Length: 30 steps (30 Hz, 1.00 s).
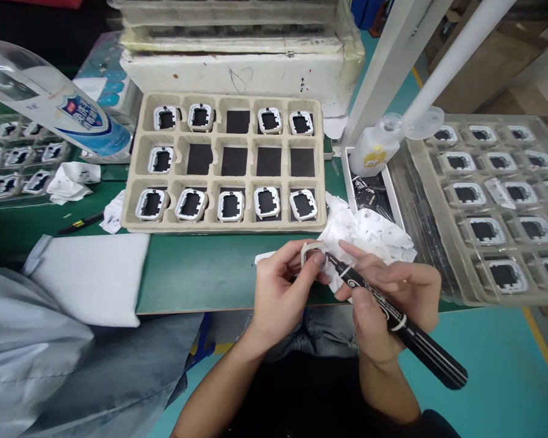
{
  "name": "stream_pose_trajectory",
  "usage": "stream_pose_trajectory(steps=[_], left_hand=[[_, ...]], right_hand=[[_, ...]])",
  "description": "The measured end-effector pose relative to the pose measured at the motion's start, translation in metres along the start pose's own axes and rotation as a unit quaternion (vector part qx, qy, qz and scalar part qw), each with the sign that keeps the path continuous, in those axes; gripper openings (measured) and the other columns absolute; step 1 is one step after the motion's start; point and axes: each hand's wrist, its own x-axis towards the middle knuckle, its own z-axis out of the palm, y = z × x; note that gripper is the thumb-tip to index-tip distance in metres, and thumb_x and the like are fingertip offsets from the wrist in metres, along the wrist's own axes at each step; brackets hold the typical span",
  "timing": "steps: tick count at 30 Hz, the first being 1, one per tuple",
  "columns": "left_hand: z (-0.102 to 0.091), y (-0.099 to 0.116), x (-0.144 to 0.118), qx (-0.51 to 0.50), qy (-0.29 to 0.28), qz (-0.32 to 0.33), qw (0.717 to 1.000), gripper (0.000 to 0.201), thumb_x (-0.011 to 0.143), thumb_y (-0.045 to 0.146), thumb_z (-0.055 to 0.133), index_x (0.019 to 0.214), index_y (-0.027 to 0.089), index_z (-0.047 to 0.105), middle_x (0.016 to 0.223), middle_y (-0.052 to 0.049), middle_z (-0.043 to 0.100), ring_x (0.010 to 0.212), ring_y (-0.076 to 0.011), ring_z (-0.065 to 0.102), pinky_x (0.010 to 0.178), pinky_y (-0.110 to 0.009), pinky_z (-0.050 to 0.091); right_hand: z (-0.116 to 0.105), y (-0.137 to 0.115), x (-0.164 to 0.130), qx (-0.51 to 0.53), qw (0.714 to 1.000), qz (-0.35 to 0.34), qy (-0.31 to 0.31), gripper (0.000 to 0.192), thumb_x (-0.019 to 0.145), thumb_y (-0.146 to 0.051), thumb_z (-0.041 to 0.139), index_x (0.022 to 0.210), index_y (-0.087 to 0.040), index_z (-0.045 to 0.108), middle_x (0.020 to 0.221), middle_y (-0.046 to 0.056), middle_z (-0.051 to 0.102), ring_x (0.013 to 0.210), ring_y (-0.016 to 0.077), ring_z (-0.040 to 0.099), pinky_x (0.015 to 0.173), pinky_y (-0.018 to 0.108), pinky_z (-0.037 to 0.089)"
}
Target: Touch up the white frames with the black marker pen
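Note:
Over the front edge of the green table, my left hand (pixel 285 286) pinches a small light-coloured watch-case-like frame (pixel 314 248) between thumb and fingers. A black marker pen (pixel 402 322) is gripped in my right hand (pixel 388 298), its tip touching or very near the frame's right side; which of the two I cannot tell. Straight ahead lies a beige moulded tray (pixel 226 224). Similar white-rimmed frames, such as one frame (pixel 231 205), fill its front row and sit in part of the rows behind. Other compartments show only dark bottoms.
Crumpled tissues (pixel 369 234) lie behind my right hand. A clear-lidded tray (pixel 497 213) of frames stands right, beside a white bottle (pixel 374 146) and a post (pixel 388 67). At left are a large bottle (pixel 82 118), a folded white cloth (pixel 95 274) and another person's clothed leg (pixel 119 365).

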Motion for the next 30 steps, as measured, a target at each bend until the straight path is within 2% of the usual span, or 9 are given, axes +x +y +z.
stream_pose_trajectory(steps=[4, 9, 16, 22, 30], left_hand=[[0.000, -0.003, -0.001, 0.045, -0.001, 0.030, 0.999, 0.009, 0.107, 0.023, 0.077, 0.110, 0.016, 0.082, 0.079, -0.001, 0.081, 0.070, -0.0136, 0.077, 0.069, -0.021, 0.062], [0.000, -0.006, -0.004, 0.124, 0.024, 0.079, 0.989, 0.009, 0.108, 0.021, 0.075, 0.112, 0.020, 0.084, 0.079, 0.002, 0.079, 0.069, -0.0108, 0.072, 0.070, -0.018, 0.059], [-0.001, -0.005, -0.008, 0.160, 0.039, 0.085, 0.983, 0.009, 0.107, 0.022, 0.077, 0.111, 0.020, 0.085, 0.078, 0.002, 0.079, 0.067, -0.0115, 0.071, 0.068, -0.020, 0.058], [-0.001, -0.007, -0.009, 0.173, 0.046, 0.086, 0.980, 0.013, 0.108, 0.025, 0.076, 0.115, 0.020, 0.086, 0.083, -0.001, 0.080, 0.069, -0.0128, 0.070, 0.070, -0.022, 0.059], [-0.001, -0.008, -0.010, 0.186, 0.046, 0.082, 0.978, 0.015, 0.108, 0.028, 0.076, 0.114, 0.020, 0.086, 0.085, -0.002, 0.082, 0.070, -0.0147, 0.074, 0.072, -0.024, 0.062]], right_hand=[[0.013, 0.002, -0.002, 0.035, 0.999, -0.017, 0.023, 0.020, 0.097, -0.014, 0.076, 0.107, -0.026, 0.065, 0.069, -0.008, 0.067, 0.055, 0.0169, 0.067, 0.104, 0.065, 0.075], [0.012, 0.012, -0.008, 0.027, 0.998, -0.039, 0.048, 0.027, 0.093, -0.007, 0.079, 0.109, -0.025, 0.066, 0.073, -0.007, 0.071, 0.056, 0.0173, 0.070, 0.098, 0.066, 0.077], [0.009, 0.018, -0.010, 0.013, 0.997, -0.037, 0.059, 0.027, 0.093, -0.010, 0.083, 0.106, -0.025, 0.064, 0.071, -0.010, 0.066, 0.052, 0.0153, 0.064, 0.096, 0.067, 0.077], [0.012, 0.015, -0.006, 0.008, 0.997, -0.048, 0.061, 0.027, 0.092, -0.007, 0.081, 0.104, -0.025, 0.065, 0.071, -0.008, 0.065, 0.056, 0.0169, 0.068, 0.095, 0.062, 0.079], [0.012, 0.015, -0.004, 0.000, 0.997, -0.049, 0.064, 0.023, 0.094, -0.009, 0.078, 0.104, -0.025, 0.064, 0.066, -0.011, 0.058, 0.047, 0.0131, 0.056, 0.089, 0.062, 0.080]])
